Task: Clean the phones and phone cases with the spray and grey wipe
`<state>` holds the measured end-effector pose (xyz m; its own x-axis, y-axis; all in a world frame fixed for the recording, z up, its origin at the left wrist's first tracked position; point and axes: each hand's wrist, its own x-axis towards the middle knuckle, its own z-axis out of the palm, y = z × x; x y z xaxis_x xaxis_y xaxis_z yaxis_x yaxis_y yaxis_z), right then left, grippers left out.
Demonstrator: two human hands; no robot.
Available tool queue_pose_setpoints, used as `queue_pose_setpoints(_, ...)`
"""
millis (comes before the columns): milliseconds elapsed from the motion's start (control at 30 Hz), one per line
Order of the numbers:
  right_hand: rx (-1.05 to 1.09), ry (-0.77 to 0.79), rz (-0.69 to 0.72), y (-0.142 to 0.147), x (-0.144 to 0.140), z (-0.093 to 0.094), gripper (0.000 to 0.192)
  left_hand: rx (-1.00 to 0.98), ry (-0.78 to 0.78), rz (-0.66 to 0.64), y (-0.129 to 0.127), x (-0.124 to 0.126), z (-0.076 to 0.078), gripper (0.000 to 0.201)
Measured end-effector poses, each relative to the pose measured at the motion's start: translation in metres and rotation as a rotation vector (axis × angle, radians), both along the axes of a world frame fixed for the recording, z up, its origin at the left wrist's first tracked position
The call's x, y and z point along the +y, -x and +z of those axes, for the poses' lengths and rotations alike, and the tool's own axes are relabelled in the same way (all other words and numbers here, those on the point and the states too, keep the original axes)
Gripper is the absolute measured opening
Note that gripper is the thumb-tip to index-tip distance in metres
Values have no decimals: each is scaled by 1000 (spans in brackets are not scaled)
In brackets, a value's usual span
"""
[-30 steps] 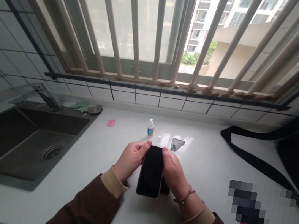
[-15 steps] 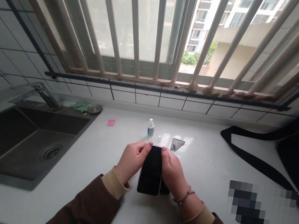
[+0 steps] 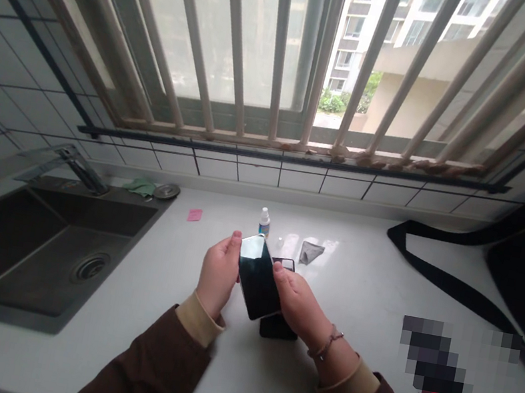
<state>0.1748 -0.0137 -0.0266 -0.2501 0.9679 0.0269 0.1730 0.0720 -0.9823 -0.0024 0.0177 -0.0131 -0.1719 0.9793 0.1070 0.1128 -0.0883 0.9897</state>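
Note:
A black phone [image 3: 258, 277] with a dark screen is held between both hands above the white counter [image 3: 358, 288], tilted with its top to the left. My left hand [image 3: 218, 273] grips its left edge. My right hand [image 3: 297, 301] holds its lower right edge. Under the phone a flat black case [image 3: 277, 326] lies on the counter, partly hidden by my right hand.
Behind the hands stand a small white dropper bottle [image 3: 265, 221], a tiny cap [image 3: 279, 242] and a folded grey cloth [image 3: 309, 251]. A pink note [image 3: 195, 214] lies near the dark sink [image 3: 40, 245]. A black bag with a strap [image 3: 524, 270] fills the right side.
The phone has been lifted off the black case and tilted left, its screen now catching the window light. The case stays on the counter, now showing.

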Motion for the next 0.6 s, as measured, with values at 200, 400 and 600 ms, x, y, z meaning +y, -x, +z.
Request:
queue_pose_setpoints(200, -23, 23, 6, 1, -1, -3, 77, -192, -43, 277, 6, 12, -3, 59)
queue_pose_setpoints(400, -170, -133, -127, -2, -1, 3, 76, -266, 0, 221, 2, 13, -5, 56)
queue_pose_setpoints(600, -232, -142, -237, -3, 2, 4, 72, -184, -11, 155, 2, 9, -2, 55)
